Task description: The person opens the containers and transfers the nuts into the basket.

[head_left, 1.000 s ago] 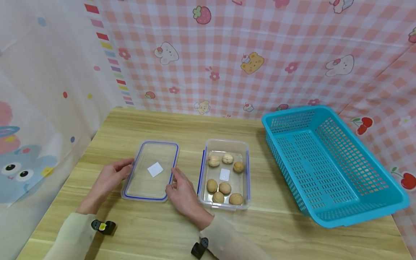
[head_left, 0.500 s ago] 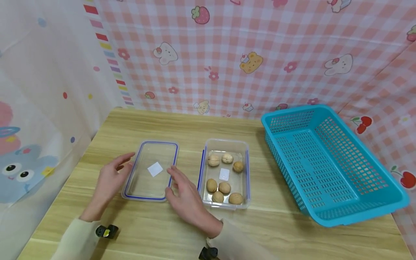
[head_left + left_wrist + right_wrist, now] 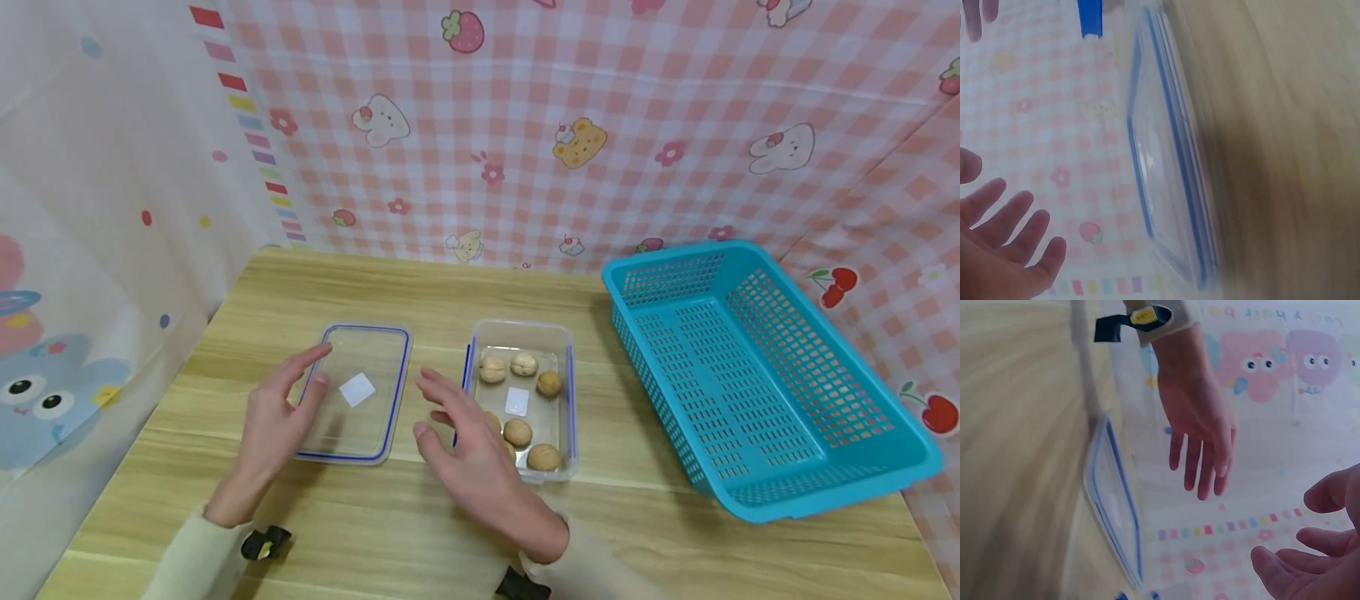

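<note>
Left hand [image 3: 273, 425], lid [image 3: 367, 429], right hand [image 3: 476, 467], food container [image 3: 525, 335] of walnuts [image 3: 517, 432] and turquoise basket [image 3: 750, 383] across a wooden tabletop [image 3: 360, 533].
At the left, the left hand hovers beside and partly over the lid's left edge, its fingers released and spread; the left wrist view shows them apart from the lid. The transparent, blue-sealed lid lies flat on the tabletop, a white square label [image 3: 357, 389] near its middle. The right hand, fingers released and slightly bent, is raised between lid and container, hiding the container's near left corner from the head view. The walnuts sit inside the transparent container, some partly hidden by that hand. Farthest right, the perforated basket stands slanted near the patterned cloth [image 3: 495, 125].
</note>
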A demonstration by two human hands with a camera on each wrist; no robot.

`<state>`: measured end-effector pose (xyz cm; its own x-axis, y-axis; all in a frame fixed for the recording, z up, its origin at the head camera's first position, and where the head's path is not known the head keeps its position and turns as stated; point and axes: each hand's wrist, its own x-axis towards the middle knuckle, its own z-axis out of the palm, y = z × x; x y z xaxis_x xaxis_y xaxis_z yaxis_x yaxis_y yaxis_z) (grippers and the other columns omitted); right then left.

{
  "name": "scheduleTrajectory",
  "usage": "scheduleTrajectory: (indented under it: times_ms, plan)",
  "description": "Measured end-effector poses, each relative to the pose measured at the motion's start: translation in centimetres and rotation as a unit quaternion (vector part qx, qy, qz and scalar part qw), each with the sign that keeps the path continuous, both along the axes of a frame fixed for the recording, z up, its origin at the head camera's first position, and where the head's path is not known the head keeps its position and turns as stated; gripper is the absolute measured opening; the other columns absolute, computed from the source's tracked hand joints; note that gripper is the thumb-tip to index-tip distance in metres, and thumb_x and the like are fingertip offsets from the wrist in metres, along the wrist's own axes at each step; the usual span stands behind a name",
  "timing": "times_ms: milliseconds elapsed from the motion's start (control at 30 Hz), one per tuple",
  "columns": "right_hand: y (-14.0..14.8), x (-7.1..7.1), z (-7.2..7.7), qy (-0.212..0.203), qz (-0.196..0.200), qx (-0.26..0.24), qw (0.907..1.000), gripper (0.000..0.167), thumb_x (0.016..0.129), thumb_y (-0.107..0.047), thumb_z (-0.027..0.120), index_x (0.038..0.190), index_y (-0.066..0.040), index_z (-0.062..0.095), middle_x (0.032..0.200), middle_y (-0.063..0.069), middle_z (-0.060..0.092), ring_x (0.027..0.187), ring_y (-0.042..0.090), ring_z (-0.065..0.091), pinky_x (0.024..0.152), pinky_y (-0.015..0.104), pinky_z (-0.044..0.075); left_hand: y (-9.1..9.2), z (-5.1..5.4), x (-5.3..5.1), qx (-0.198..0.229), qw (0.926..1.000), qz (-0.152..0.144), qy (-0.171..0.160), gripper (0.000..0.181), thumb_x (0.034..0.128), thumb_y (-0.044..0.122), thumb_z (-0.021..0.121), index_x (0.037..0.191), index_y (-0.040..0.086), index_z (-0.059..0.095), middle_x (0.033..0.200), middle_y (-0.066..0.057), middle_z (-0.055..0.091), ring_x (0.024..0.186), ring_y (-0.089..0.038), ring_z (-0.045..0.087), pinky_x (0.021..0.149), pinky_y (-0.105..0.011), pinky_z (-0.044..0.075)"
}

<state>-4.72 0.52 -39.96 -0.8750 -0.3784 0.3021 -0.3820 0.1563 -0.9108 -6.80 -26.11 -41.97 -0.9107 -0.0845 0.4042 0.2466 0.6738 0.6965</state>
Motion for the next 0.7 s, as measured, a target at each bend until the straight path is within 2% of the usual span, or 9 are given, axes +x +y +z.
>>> scheduleTrajectory:
  times_ms: [33,100,267,367,500,600,700]
  plan:
    - [0.3,0.0,0.1,0.005,-0.003,-0.002,1.0,0.047,0.1,-0.003,0.062,0.147,-0.004,0.056,0.159,0.001,0.046,0.139,0.019,0.052,0.107,0.03,0.052,0.2,0.0,0.0,0.0,1.0,-0.007,0.007,0.034,0.0991,0.003,0.063,0.133,0.001,0.068,0.137,-0.019,0.066,0.126,-0.041,0.06,0.105,-0.009,0.035]
    - [1.0,-0.1,0.3,0.02,-0.013,-0.003,0.9997,0.046,0.099,-0.003,0.063,0.145,-0.002,0.057,0.157,0.004,0.049,0.139,0.02,0.052,0.106,0.031,0.053,0.7,0.1,0.0,-0.002,0.9995,-0.024,0.021,0.036,0.0991,0.003,0.063,0.134,0.0,0.067,0.138,-0.019,0.065,0.128,-0.042,0.058,0.109,-0.008,0.032]
    - [2.7,-0.3,0.6,0.057,-0.037,-0.006,0.9977,0.045,0.098,0.0,0.063,0.143,-0.002,0.059,0.152,0.009,0.055,0.137,0.023,0.054,0.103,0.034,0.055,2.0,0.1,-0.1,-0.011,0.9965,-0.071,0.042,0.041,0.0984,0.005,0.063,0.139,0.0,0.062,0.144,-0.017,0.061,0.134,-0.041,0.054,0.115,-0.014,0.03]
    - [3.9,-0.6,0.5,0.073,-0.05,-0.013,0.996,0.044,0.097,0.002,0.063,0.141,-0.001,0.06,0.149,0.01,0.057,0.136,0.024,0.055,0.103,0.036,0.056,2.8,0.0,-0.1,-0.023,0.995,-0.092,0.031,0.044,0.0991,0.007,0.062,0.143,0.002,0.06,0.149,-0.014,0.057,0.138,-0.037,0.05,0.119,-0.034,0.036]
    - [5.4,-1.0,0.4,0.079,-0.066,-0.011,0.9947,0.044,0.098,0.001,0.064,0.142,-0.002,0.06,0.149,0.011,0.058,0.136,0.023,0.055,0.105,0.038,0.055,4.0,0.0,-0.2,-0.041,0.9918,-0.121,0.012,0.047,0.1013,0.012,0.06,0.147,0.001,0.055,0.156,-0.016,0.049,0.144,-0.038,0.043,0.115,-0.062,0.036]
    - [6.6,-1.5,0.3,0.082,-0.079,0.006,0.9934,0.044,0.098,-0.001,0.066,0.142,-0.004,0.061,0.148,0.009,0.059,0.136,0.022,0.055,0.106,0.039,0.053,4.9,0.0,-0.3,-0.054,0.9879,-0.145,-0.002,0.051,0.1029,0.016,0.059,0.15,0.0,0.05,0.16,-0.018,0.043,0.148,-0.039,0.038,0.117,-0.064,0.033]
    - [7.6,-2.0,0.1,0.091,-0.093,0.03,0.991,0.043,0.098,-0.004,0.068,0.141,-0.005,0.062,0.148,0.008,0.06,0.136,0.022,0.055,0.107,0.04,0.052,5.7,0.1,-0.4,-0.066,0.9836,-0.165,-0.03,0.055,0.1051,0.022,0.058,0.154,0.0,0.045,0.165,-0.016,0.035,0.152,-0.038,0.031,0.12,-0.062,0.03]
